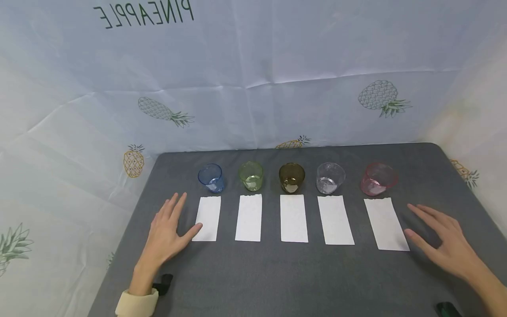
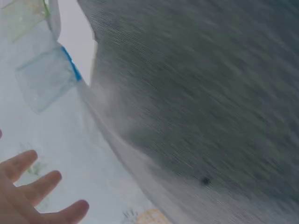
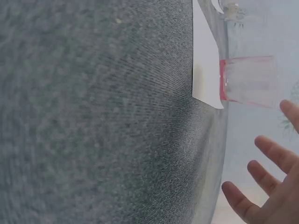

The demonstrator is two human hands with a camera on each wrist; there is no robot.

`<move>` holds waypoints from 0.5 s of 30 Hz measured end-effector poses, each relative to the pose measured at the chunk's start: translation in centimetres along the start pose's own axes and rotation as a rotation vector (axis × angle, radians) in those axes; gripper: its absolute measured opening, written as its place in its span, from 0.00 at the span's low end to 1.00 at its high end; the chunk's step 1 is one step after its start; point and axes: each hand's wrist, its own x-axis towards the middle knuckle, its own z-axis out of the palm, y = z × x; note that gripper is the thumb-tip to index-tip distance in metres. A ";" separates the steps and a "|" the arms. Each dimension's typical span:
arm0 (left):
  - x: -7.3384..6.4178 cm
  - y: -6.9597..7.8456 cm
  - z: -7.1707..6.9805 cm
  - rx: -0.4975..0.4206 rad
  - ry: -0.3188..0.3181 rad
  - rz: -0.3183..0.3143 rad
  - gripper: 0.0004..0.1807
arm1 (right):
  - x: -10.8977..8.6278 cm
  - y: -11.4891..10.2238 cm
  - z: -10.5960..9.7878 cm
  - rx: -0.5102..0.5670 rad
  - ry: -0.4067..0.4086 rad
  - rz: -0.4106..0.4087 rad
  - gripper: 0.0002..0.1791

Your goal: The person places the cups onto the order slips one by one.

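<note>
My left hand has its fingers spread beside the leftmost white paper; its thumb overlaps that paper's edge in the head view. Behind this paper stands a blue glass. To the right of the rightmost paper, my right hand has spread fingers and holds nothing. A pink glass stands behind that paper and also appears in the right wrist view. Between these are a green glass, a brown glass and a colourless glass, each with a paper in front.
The dark grey table has rounded far corners. A white cloth with pineapple prints hangs behind it and at both sides. Dark objects show near the left wrist and at the bottom right edge.
</note>
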 end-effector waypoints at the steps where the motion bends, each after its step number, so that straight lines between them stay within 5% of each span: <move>1: 0.1 0.3 0.0 -0.013 0.005 0.009 0.51 | 0.1 0.0 0.0 0.010 0.011 -0.010 0.38; 15: 2.9 5.5 0.2 -0.199 -0.008 0.077 0.54 | 0.6 0.0 0.0 0.089 -0.057 0.074 0.46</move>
